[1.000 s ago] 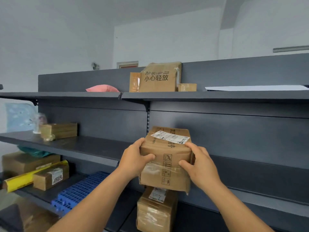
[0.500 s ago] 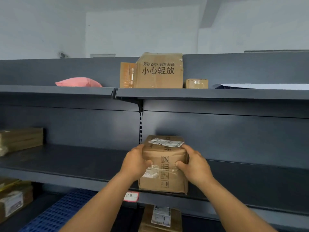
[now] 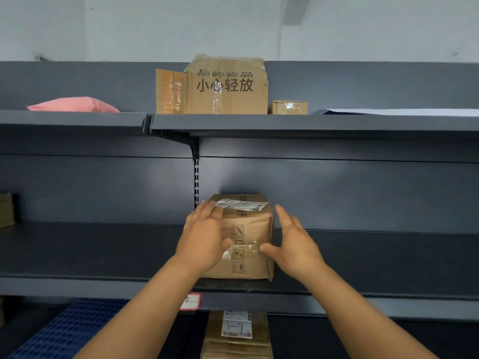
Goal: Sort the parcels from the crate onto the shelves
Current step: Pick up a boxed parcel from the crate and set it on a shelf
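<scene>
The brown box (image 3: 245,239) now sits flat on the middle shelf (image 3: 103,255), near its front edge & right by the slotted post at the back. Half a sec ago both hands were wrapped round it and it was in the air in front of the shelf; now it's down and the hands have let go. Left hand (image 3: 204,239) has its fingers straight & spread, maybe just brushing the box's left side, a bit blurry so can't be sure. Right hand (image 3: 293,244) is spread too, thumb tip touching the front by the tape, other fingers off the box. So this parcel looks done, I think the next step is going back for another one.

Top shelf (image 3: 285,123) holds a big box w/ writing (image 3: 228,86), a small box (image 3: 288,107) & a pink bag (image 3: 75,104). Under the middle shelf there's another parcel (image 3: 237,335) & a blue crate (image 3: 70,330)
</scene>
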The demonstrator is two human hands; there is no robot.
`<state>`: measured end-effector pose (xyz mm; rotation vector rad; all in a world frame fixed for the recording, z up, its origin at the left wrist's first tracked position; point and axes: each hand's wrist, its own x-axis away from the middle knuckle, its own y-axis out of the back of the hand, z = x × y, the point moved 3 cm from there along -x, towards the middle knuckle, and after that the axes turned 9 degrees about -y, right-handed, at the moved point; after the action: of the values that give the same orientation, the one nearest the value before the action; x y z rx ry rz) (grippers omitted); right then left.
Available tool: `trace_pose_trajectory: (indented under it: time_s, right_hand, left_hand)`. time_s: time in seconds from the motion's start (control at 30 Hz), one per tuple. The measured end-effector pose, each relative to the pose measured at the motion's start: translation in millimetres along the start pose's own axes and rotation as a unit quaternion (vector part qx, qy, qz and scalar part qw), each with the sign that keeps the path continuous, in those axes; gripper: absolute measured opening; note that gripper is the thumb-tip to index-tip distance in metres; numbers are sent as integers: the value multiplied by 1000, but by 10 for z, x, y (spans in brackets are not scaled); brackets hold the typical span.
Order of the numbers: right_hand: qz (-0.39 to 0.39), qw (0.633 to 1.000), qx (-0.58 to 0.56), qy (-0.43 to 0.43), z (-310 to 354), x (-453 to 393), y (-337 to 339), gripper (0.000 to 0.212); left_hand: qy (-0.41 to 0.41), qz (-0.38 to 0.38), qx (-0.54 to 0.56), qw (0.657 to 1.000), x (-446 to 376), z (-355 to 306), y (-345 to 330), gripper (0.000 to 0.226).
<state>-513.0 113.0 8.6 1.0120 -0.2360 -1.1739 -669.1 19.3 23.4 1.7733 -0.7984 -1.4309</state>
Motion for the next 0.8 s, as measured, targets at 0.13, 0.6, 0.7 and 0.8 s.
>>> trace_pose_trajectory:
  time_s: [0.13,0.6,0.7,0.8]
  right_hand:
    - [-22,997,80,1,-258,174,76,91]
    - [-44,977,168,-125,-1771,1600,952,88]
    - [-47,968,185,-162,-2148,2012,1242,89]
    - [-48,958,197,-203,-2528,2463,1582,88]
  left_hand:
    - [-69,8,-1,998,51,-393,-110,81]
    - [-226,136,90,960,611,-2418,-860,80]
    - [-255,161,114,946,820,-2972,-981,82]
    - [-279,185,128,934,1064,-3559,-1073,83]
